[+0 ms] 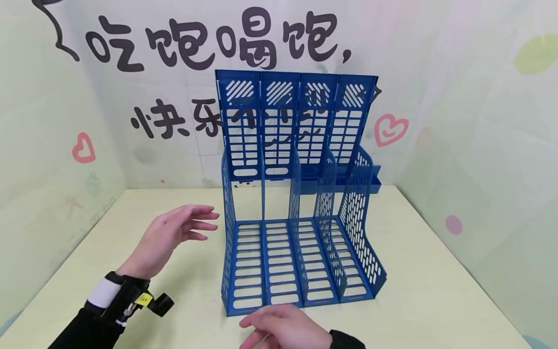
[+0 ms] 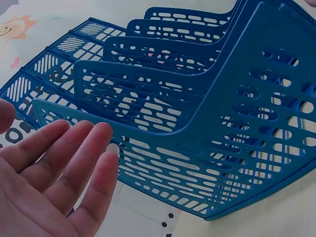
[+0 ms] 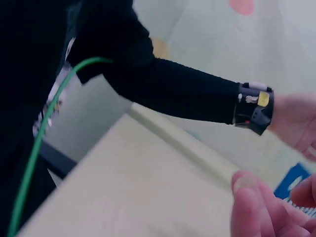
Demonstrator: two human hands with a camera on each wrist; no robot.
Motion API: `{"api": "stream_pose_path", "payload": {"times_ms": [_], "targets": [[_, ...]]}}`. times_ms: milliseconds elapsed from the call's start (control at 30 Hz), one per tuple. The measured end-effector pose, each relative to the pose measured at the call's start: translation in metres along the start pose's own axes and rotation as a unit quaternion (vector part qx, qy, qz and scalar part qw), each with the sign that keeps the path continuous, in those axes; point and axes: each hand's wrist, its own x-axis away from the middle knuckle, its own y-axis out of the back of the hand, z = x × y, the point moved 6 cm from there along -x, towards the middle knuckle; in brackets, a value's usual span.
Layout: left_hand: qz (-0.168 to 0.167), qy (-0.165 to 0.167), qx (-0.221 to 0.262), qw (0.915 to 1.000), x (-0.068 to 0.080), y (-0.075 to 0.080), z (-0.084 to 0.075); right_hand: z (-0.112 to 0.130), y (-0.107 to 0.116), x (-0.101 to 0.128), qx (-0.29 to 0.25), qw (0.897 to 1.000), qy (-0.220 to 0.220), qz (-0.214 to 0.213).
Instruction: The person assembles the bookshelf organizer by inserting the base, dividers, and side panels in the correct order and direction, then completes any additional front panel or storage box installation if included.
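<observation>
A blue plastic file rack point(image 1: 301, 194) with several slotted compartments stands upright in the middle of the pale table point(image 1: 436, 291). My left hand point(image 1: 174, 232) hovers just left of the rack's side wall, fingers straight and spread, holding nothing. The left wrist view shows those fingers point(image 2: 74, 168) close to the rack's perforated side point(image 2: 197, 148), apart from it. My right hand point(image 1: 283, 329) lies low at the table's near edge, right in front of the rack's base, fingers relaxed and empty. In the right wrist view its fingertips point(image 3: 256, 207) are blurred.
Pale walls with black characters and pink hearts point(image 1: 390, 128) close in the table at the back and both sides. A black camera strap sits on the left wrist point(image 1: 126, 295). A green cable point(image 3: 44, 143) hangs by the dark sleeve.
</observation>
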Motion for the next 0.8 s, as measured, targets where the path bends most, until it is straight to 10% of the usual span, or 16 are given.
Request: {"api": "stream_pose_path", "payload": {"times_ms": [400,667,800], "targets": [[-0.047,-0.014,-0.017,0.9986,-0.039,0.005,-0.042,0.131,0.122,0.088,0.094,0.959,0.246,-0.1],[-0.112,-0.032,0.005,0.9932,-0.097,0.024,-0.09,0.246,0.214,0.125,0.058,0.881,0.39,-0.261],[-0.145,-0.035,0.014,0.9887,-0.123,0.034,-0.106,0.283,0.251,0.117,0.082,0.836,0.392,-0.377]]}}
